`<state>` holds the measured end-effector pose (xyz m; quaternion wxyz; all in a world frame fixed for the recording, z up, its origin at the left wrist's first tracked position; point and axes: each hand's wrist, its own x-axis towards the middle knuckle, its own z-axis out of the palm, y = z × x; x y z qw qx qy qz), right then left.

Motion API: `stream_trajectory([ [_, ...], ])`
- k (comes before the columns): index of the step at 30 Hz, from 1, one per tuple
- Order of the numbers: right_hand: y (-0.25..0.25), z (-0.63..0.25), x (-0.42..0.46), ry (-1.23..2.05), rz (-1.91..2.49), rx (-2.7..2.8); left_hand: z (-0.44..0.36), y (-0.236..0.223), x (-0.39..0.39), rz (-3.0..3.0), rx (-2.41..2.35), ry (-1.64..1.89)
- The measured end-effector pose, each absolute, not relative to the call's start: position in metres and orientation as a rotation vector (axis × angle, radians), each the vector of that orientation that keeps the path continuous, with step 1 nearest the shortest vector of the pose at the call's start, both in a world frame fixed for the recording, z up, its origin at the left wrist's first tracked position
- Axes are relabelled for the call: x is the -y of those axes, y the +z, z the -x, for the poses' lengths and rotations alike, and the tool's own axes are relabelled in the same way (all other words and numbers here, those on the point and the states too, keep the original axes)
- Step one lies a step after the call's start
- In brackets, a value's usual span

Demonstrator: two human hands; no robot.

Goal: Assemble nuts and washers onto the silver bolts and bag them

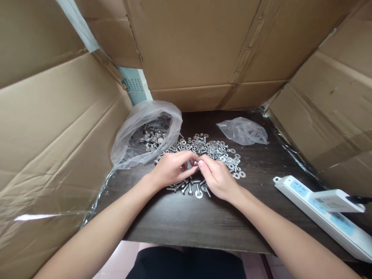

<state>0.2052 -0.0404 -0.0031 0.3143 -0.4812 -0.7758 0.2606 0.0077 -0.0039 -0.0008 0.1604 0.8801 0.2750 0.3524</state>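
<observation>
A dark wood-grain table (pixel 192 223) is supporting a loose heap of metal bolts, washers and nuts (pixel 215 147). An open clear plastic bag (pixel 124 149) is lying left of the pile, holding metal fasteners (pixel 154 139), while a crumpled clear bag (pixel 244 131) is resting toward the far right. A white power strip (pixel 316 211) is stretching along the right side, a white plug-in adapter (pixel 337 201) sitting in it.

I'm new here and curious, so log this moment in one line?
left hand + right hand: together at small metal part | bolts: below, on table
</observation>
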Motion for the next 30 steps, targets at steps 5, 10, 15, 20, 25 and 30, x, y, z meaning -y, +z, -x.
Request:
stream_trajectory([
  [5, -0.0018, -0.2057, 0.0403, 0.712, 1.279, 2.043, -0.0064, -0.0026, 0.0022, -2.512, -0.815, 0.993],
  [10, -0.0022, -0.2056, 0.0399, 0.713, 1.275, 2.037, -0.0057, -0.0025, 0.0014, -2.511, -0.828, 0.978],
  [15, -0.0031, -0.2054, 0.0394, 0.680, 1.267, 2.057, -0.0054, -0.0033, 0.0012, -2.509, -0.843, 0.969],
  [20, -0.0037, -0.2061, 0.0394, 0.660, 1.270, 2.053, -0.0054, -0.0032, 0.0010, -2.507, -0.828, 0.966],
  [25, -0.0037, -0.2062, 0.0395, 0.647, 1.263, 2.062, -0.0053, -0.0025, 0.0012, -2.505, -0.835, 0.965],
  [30, -0.0042, -0.2058, 0.0396, 0.596, 1.262, 2.036, -0.0056, 0.0001, 0.0021, -2.493, -0.859, 0.951],
])
